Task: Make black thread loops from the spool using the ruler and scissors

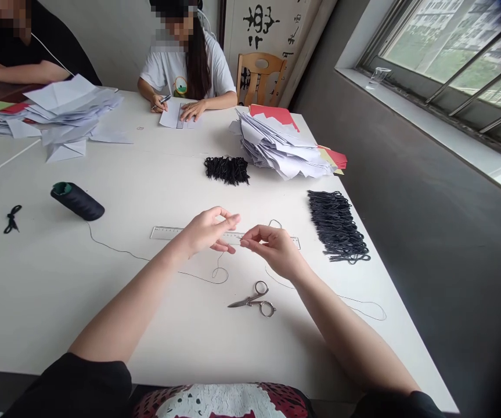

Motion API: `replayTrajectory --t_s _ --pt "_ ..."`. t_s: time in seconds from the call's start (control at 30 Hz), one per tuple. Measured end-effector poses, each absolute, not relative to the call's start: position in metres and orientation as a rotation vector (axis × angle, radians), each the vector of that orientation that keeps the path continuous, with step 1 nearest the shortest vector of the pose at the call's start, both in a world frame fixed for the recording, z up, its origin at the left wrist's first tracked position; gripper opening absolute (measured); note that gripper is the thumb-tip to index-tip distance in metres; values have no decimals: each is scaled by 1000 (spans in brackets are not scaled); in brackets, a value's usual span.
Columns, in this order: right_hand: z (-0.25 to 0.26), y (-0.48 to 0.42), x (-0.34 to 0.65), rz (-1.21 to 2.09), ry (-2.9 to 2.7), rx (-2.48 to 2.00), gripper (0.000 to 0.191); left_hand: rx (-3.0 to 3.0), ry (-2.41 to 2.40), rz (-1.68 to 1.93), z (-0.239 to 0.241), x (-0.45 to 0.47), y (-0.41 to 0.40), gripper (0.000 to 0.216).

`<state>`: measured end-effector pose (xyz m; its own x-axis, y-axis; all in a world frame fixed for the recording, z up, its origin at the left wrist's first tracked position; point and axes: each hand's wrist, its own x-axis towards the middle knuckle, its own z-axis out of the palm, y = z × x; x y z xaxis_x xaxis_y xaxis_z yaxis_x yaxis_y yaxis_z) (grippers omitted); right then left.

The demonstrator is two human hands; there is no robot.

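Observation:
My left hand (210, 231) is over a clear ruler (165, 233), with thumb and fingers apart. A black thread (119, 251) runs from a dark spool (77, 201) lying on its side, curls on the table and rises toward the left fingers. My right hand (270, 247) is closed in a pinch, its fingertips just right of the left hand. The pinch seems to be on the thread, though the tiny end is hard to see. More thread loops out beyond the right wrist. Scissors (254, 300) with spread blades lie nearer me, below the hands.
Black looped cords lie in one bundle (226, 170) farther back and another bundle (338, 226) at right. A knotted cord (12, 219) is at far left. Paper piles (280, 142) stand toward the back. Across the white table (50, 290), one person writes; another sits at left.

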<state>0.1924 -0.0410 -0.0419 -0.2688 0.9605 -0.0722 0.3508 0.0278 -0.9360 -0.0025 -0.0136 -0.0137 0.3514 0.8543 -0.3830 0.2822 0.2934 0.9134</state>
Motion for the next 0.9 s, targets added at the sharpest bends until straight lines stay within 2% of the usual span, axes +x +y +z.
replayTrajectory --t_s 0.23,0.4,0.6,0.8,0.9 --pt "-55 -43 180 1368 -1418 -1251 36 1131 1178 634 -9 8 -17 53" --pt "-54 -44 178 1355 -1451 -1316 30 1147 1208 602 -9 9 -18 54" --pt "-49 -44 179 1391 -1507 -1268 40 1158 1115 610 -13 5 -15 59" --pt "-45 -37 190 1334 -1335 -1248 39 1523 1106 430 -15 -7 -12 27" --pt "-42 -36 193 1255 -1293 -1282 37 1532 1142 490 -13 -7 -12 24"
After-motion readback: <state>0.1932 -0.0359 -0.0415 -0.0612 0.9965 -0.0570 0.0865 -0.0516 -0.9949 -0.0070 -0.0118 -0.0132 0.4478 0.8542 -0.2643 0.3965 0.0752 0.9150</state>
